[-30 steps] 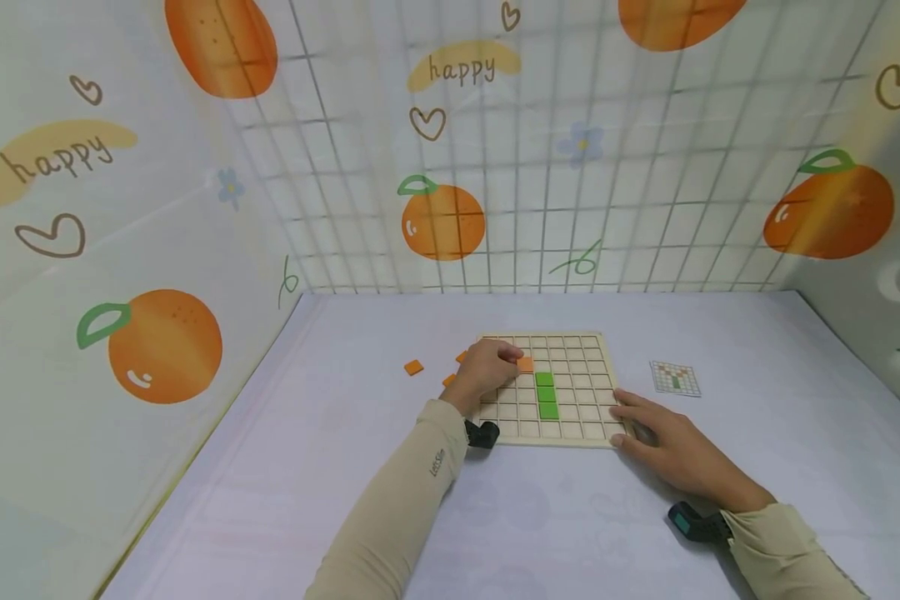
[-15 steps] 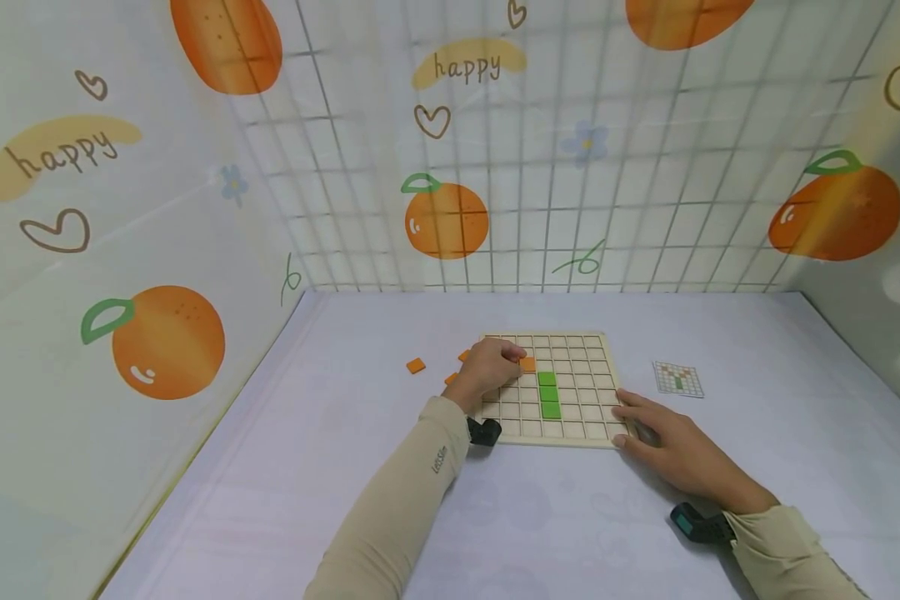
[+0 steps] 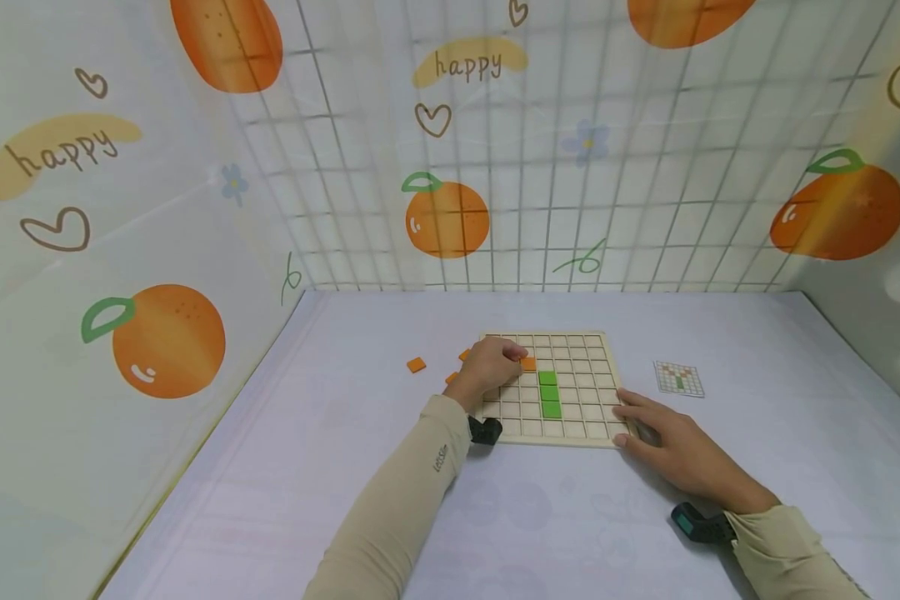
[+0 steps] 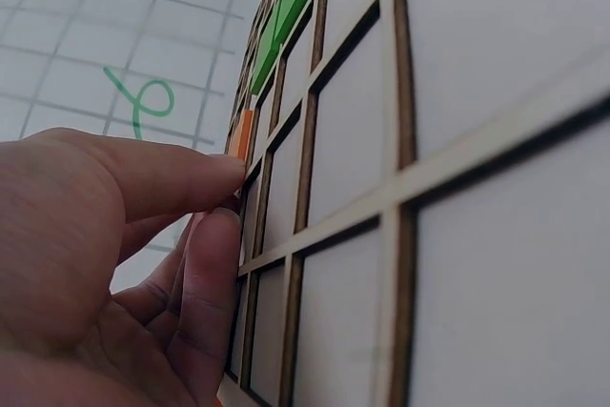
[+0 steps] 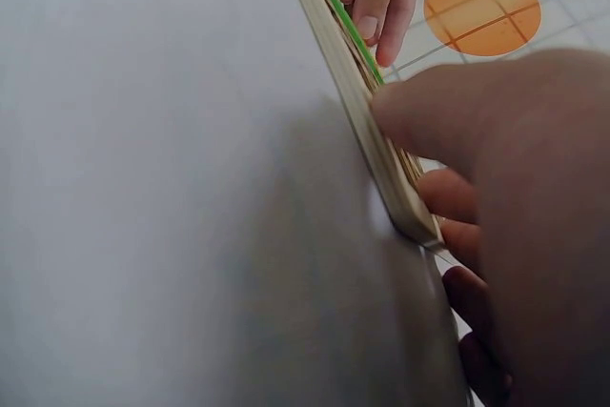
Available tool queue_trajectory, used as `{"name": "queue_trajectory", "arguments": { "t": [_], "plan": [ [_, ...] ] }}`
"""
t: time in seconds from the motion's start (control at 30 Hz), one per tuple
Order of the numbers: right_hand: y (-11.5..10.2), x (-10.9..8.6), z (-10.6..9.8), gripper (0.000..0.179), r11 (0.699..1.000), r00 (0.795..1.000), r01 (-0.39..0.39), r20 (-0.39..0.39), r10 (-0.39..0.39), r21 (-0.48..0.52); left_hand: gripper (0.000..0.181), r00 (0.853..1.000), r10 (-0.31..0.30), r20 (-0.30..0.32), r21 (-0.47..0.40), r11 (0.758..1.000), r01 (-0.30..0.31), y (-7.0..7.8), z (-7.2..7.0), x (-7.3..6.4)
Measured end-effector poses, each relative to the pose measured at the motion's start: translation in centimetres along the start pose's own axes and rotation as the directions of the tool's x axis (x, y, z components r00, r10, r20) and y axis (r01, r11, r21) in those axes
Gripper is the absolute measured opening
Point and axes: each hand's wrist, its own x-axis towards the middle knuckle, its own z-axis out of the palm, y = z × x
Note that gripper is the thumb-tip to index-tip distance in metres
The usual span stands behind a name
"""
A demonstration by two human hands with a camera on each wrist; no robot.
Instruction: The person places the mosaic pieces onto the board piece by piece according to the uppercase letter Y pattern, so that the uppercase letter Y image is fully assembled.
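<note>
A pale wooden grid board [image 3: 585, 429] lies on the table, with a column of green square tiles [image 3: 550, 393] in its cells. Up and left of that column sits an orange tile [image 3: 528, 364]. My left hand [image 3: 491, 362] reaches over the board's left side, thumb and fingers drawn together at this tile. In the left wrist view the thumb tip meets the near edge of the orange tile [image 4: 242, 135]; what lies between the fingertips is hidden. My right hand [image 3: 667, 442] rests at the board's right edge, fingers extended, thumb [image 5: 410, 116] touching the rim near the corner.
One loose orange tile [image 3: 416, 365] lies left of the board, and other orange tiles [image 3: 465, 354] peek out behind the left hand. A small pattern card [image 3: 679, 379] with a coloured Y-like figure lies to the right. Printed curtains [image 3: 447, 221] enclose the table's back and sides.
The whole head view has shifted slightly. The left hand stays at the orange tile and the right hand at the board's edge, with no clear movement of either.
</note>
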Motion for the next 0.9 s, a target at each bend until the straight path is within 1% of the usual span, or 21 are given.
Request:
{"name": "queue_trajectory", "arguments": {
  "t": [0.23, 0.33, 0.4, 0.5, 0.57, 0.63, 0.73, 0.77, 0.9],
  "plan": [
    [0.2, 0.0, 0.1, 0.058, 1.0, 1.0, 0.007, -0.011, -0.007, 0.006, 0.031, 1.0, 0.004, 0.003, -0.019, 1.0, -0.004, 0.0, 0.0, -0.2],
    [0.2, 0.0, 0.1, 0.058, 1.0, 1.0, 0.003, -0.01, -0.003, 0.005, 0.031, 1.0, 0.004, 0.007, -0.073, 0.997, -0.004, -0.1, -0.2, -0.4],
    [0.2, 0.1, 0.1, 0.058, 1.0, 1.0, 0.0, -0.008, 0.0, 0.004, 0.03, 1.0, 0.005, 0.008, -0.134, 0.991, -0.004, -0.3, -0.3, -0.5],
    [0.2, 0.1, 0.1, 0.058, 1.0, 1.0, -0.002, -0.01, 0.002, 0.001, 0.026, 1.0, 0.01, 0.013, -0.252, 0.968, -0.007, -0.6, -0.5, -0.4],
    [0.1, 0.1, 0.1, 0.058, 1.0, 1.0, -0.004, -0.011, 0.004, 0.0, 0.025, 1.0, 0.023, 0.018, -0.332, 0.943, -0.015, -0.9, -0.7, -0.3],
    [0.1, 0.1, 0.1, 0.058, 1.0, 1.0, -0.008, -0.01, 0.008, 0.0, 0.026, 0.999, 0.044, 0.019, -0.39, 0.92, -0.033, -1.2, -1.0, -0.1],
    [0.0, 0.1, 0.1, 0.058, 1.0, 1.0, -0.015, -0.006, 0.015, 0.002, 0.028, 0.998, 0.062, 0.007, -0.436, 0.899, -0.053, -1.9, -1.6, 0.0],
    [-0.1, 0.0, 0.1, 0.058, 1.0, 1.0, -0.016, -0.006, 0.016, 0.003, 0.029, 0.998, 0.066, -0.003, -0.439, 0.896, -0.061, -2.2, -1.8, 0.0],
    [0.0, 0.0, 0.0, 0.058, 1.0, 1.0, -0.016, -0.008, 0.016, -0.002, 0.029, 0.998, 0.05, -0.045, -0.448, 0.892, -0.065, -3.1, -2.7, -0.3]
  ]
}}
